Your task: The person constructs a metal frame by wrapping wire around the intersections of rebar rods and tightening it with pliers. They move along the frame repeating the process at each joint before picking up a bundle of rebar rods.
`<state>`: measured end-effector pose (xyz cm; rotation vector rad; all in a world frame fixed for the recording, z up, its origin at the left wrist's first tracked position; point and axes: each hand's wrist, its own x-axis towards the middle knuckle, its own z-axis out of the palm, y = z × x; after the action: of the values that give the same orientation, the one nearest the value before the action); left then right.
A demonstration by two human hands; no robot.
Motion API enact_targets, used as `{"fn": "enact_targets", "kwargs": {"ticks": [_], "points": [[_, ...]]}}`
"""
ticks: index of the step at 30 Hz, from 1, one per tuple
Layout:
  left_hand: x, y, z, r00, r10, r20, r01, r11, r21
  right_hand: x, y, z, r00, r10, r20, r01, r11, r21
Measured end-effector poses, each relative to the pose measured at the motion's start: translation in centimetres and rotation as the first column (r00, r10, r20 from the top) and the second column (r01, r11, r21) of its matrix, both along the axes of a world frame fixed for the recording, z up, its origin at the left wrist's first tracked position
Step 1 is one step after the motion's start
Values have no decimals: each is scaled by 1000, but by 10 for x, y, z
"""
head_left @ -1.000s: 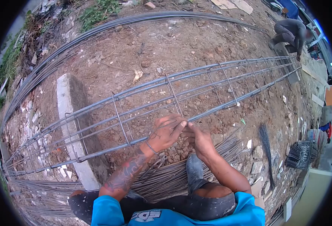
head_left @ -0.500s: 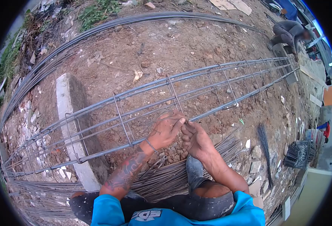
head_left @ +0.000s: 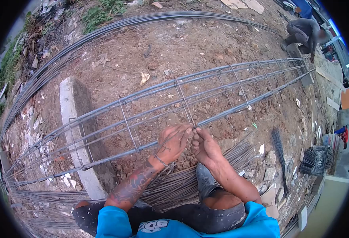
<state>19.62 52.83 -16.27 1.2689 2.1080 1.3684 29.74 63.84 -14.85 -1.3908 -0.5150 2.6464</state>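
A long rebar cage (head_left: 154,107) of bars and square stirrups stretches across the ground in front of me. My left hand (head_left: 173,142) is closed, its thumb and fingertips pinched at the near lower bar, by the foot of a stirrup (head_left: 185,101). Against it, my right hand (head_left: 207,147) pinches at the same joint with its fingers curled. Between the fingertips is a short bit of thin tie wire (head_left: 194,127), mostly hidden by the fingers.
A concrete block (head_left: 69,107) supports the cage on the left. Loose rods (head_left: 174,184) lie by my legs. A bundle of thin wires (head_left: 279,158) and a stack of stirrups (head_left: 316,160) are at right. Another person (head_left: 303,33) bends over the cage's far end.
Both hands have drawn together at the stirrup's foot, my left hand shifting slightly down. The cage has shifted very slightly, and the other person remains bent at the far end.
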Motion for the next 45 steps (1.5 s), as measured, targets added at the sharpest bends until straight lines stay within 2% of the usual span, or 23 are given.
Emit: {"fn": "enact_targets", "kwargs": {"ticks": [4, 6, 7, 8, 10, 11, 16, 21, 24, 26, 27, 28, 30, 31, 32, 34, 36, 38, 39, 40, 41, 42, 45], "points": [[5, -8, -3, 975, 22, -219, -25, 1000, -13, 2, 8, -2, 999, 24, -38, -25, 999, -26], [5, -10, -5, 942, 1, -336, -5, 1000, -11, 2, 21, 10, 976, -170, -133, 186, 975, 119], [6, -10, -4, 925, -1, -380, -3, 1000, -9, 3, 29, 21, 977, -195, -84, 211, 939, 271], [9, -11, -3, 906, -7, -423, 3, 1000, -11, 9, 22, 25, 977, -199, -79, 213, 939, 270], [5, -10, -2, 904, -13, -428, 11, 1000, -8, 12, 9, 29, 976, 77, 203, -171, 848, 502], [8, -11, -3, 913, -10, -408, 5, 1000, -13, 14, 10, 21, 963, 143, 230, -238, 850, 469], [4, -13, -9, 910, -52, -411, 58, 998, 1, 1, 8, 9, 929, 262, 262, -332, 902, 276], [1, -19, -6, 880, -106, -463, 99, 994, -40, -7, -4, 10, 938, 226, 263, -327, 832, 449], [-15, -21, 4, 860, -268, -435, 214, 962, -170, -5, -2, 10, 936, 214, 279, -329, 815, 477], [-29, -13, 10, 985, -170, 33, 171, 985, -30, -4, -5, 2, 936, 198, 292, -336, 756, 562], [-34, -3, 19, 890, -31, 455, 108, 984, -145, -3, -6, 0, 935, 182, 304, -342, 686, 642], [-34, 3, 18, 889, -33, 456, 108, 984, -141, -2, -6, 0, 934, 181, 307, -344, 683, 644], [-36, 13, 7, 901, -27, 434, 81, 991, -107, -2, -5, 0, 908, 171, 383, -419, 438, 796], [-34, 17, -4, 811, 80, 579, 23, 985, -169, -3, -5, 2, 910, 154, 385, -413, 412, 812], [-30, 17, -13, 807, 83, 584, 24, 985, -173, -2, -5, 3, 907, 156, 390, -419, 415, 808], [-28, 23, 4, 927, 69, 368, 40, 959, -279, -2, -3, 6, 916, 171, 362, -400, 422, 813], [-27, 21, 0, 935, 35, 352, 91, 938, -335, 3, 6, 13, 859, 215, 465, -512, 375, 773], [-18, 13, 0, 991, -26, 128, 43, 991, -127, 12, 25, 10, 784, 267, 560, -621, 322, 715], [-18, 11, -2, 993, -65, 102, 75, 992, -98, 16, 40, 3, 871, 116, 477, -445, -225, 867], [-17, 12, 2, 994, -52, 101, 62, 992, -105, 11, 50, 3, 951, 54, 303, -173, -721, 671], [-11, 13, 8, 999, -24, 37, 30, 981, -190, 9, 58, 11, 881, 141, 452, -170, -797, 580], [-5, 13, 11, 1000, -10, -26, 2, 962, -273, 6, 65, 2, 877, 150, 457, -171, -791, 588], [7, 16, 3, 995, 80, -63, -92, 971, -220, 1, 80, -30, 773, 389, 501, 4, -793, 610]]}}
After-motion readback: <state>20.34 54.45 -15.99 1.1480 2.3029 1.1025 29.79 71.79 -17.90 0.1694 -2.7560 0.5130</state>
